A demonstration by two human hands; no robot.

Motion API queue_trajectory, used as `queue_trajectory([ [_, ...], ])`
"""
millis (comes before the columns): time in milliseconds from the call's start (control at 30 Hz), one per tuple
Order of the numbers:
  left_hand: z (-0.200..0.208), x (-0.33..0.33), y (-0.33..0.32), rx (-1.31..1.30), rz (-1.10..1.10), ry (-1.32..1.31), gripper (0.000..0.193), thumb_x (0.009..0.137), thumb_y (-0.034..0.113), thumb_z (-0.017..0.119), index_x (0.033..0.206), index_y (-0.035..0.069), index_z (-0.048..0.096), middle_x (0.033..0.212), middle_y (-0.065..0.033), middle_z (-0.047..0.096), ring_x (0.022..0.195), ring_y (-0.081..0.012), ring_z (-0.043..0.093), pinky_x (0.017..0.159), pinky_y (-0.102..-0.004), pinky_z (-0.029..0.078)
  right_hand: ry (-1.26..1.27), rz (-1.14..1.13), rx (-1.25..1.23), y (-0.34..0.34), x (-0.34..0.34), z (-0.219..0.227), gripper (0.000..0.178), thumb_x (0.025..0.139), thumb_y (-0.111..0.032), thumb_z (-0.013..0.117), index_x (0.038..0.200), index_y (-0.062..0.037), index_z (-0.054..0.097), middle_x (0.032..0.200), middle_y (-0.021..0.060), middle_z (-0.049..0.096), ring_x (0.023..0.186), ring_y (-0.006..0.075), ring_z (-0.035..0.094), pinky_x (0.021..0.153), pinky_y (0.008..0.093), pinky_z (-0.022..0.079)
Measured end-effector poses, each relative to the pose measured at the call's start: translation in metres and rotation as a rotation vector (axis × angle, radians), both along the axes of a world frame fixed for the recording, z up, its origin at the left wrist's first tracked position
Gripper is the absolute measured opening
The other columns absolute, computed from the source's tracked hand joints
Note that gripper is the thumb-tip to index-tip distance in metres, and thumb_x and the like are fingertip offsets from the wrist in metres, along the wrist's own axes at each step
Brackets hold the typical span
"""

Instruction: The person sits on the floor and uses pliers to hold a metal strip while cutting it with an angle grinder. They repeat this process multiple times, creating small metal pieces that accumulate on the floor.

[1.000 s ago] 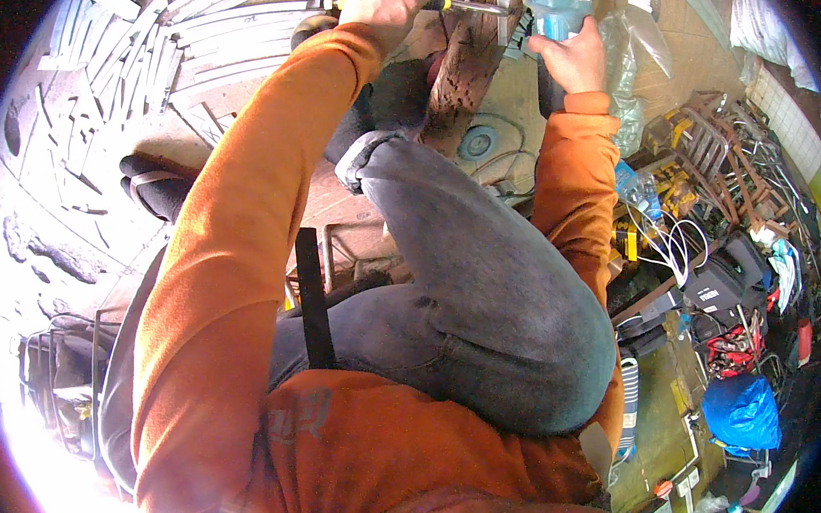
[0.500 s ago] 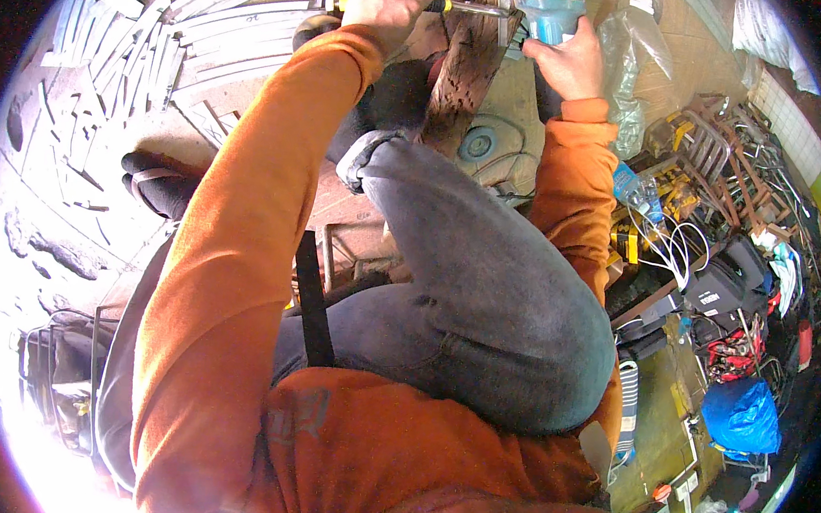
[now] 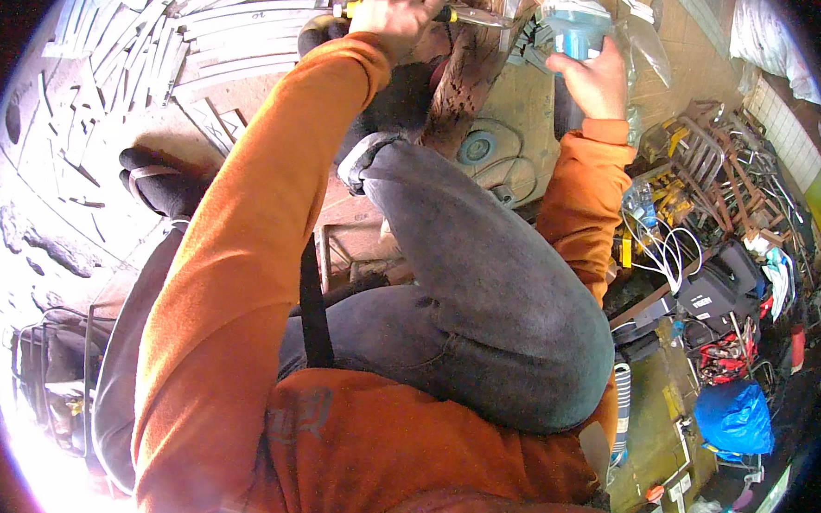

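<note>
Gripping a yellow-handled tool (image 3: pixel 479 18) at top centre, the left hand (image 3: pixel 395 19) curls its fingers around it; the right hand (image 3: pixel 598 79), upper right, pinches a bluish container (image 3: pixel 575 31) between thumb and fingers. Print marks the orange shirt (image 3: pixel 402 419), lower centre, and black case (image 3: pixel 713 289), right. Pale strips (image 3: pixel 250 34) litter the floor (image 3: pixel 171 132), upper left.

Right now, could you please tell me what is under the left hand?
Under the left hand runs a yellow-handled tool: a yellow end shows left of the hand and a metal shaft right of it. The part between is covered.
</note>
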State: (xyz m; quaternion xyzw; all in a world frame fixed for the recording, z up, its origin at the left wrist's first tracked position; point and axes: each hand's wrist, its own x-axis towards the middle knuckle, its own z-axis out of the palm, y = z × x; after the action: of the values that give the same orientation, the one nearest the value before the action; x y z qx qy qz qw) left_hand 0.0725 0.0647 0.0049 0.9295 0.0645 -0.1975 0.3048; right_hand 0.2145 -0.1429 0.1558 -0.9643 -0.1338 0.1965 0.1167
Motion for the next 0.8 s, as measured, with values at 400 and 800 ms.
queue_trajectory([
  [400, -0.042, -0.009, -0.018, 0.239, -0.125, -0.152, 0.045, 0.1, 0.036, 0.055, 0.137, 0.012, 0.048, 0.131, -0.0141, 0.059, 0.123, -0.0351, 0.062, 0.097, -0.057, 0.049, 0.225, 0.294, -0.253, 0.019, 0.042, 0.059, 0.099, 0.063, -0.036, 0.087, 0.139, 0.012, 0.048, 0.11, 0.0226, 0.07, 0.102, 0.0342, 0.069, 0.093, 0.0416, 0.053],
  [800, -0.039, -0.012, -0.027, 0.24, 0.044, -0.399, 0.026, 0.096, 0.025, 0.053, 0.115, 0.009, 0.057, 0.107, -0.0105, 0.061, 0.1, -0.0289, 0.062, 0.083, -0.0486, 0.047, 0.273, 0.433, -0.42, 0.05, 0.072, 0.055, 0.087, 0.07, -0.024, 0.08, 0.144, 0.006, 0.045, 0.12, 0.022, 0.066, 0.113, 0.0319, 0.064, 0.1, 0.0373, 0.05],
])
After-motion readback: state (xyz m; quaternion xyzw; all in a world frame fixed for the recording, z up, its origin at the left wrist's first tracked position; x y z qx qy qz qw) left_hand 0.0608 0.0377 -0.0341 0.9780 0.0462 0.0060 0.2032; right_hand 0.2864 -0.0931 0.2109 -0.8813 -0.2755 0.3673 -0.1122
